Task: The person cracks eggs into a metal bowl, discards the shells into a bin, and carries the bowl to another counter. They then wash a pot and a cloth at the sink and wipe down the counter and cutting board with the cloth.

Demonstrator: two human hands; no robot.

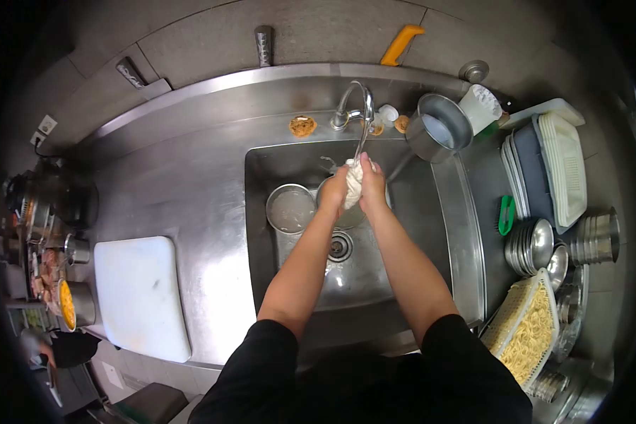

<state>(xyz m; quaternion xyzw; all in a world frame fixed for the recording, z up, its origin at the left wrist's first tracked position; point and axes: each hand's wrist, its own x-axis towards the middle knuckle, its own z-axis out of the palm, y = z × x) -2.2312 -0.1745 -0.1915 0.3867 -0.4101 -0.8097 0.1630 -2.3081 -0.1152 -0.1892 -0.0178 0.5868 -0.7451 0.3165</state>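
A whitish cloth (352,185) is bunched between my two hands, under the running tap (367,106) and over the steel sink (283,272). My left hand (334,192) is closed on the cloth's left side. On its right side, my right hand (372,185) grips it with the thumb near the water stream. Just left of my hands, a round metal bowl (291,209) with cloudy water sits in the sink. Another round container is partly hidden beneath my hands. The drain (340,247) shows between my forearms.
A white cutting board (143,297) lies on the left counter. At the right are a metal pot (439,127), stacked trays (562,169), metal bowls (530,246), a green brush (506,215) and a basket of noodles (526,332). Another person's arm (47,351) shows at lower left.
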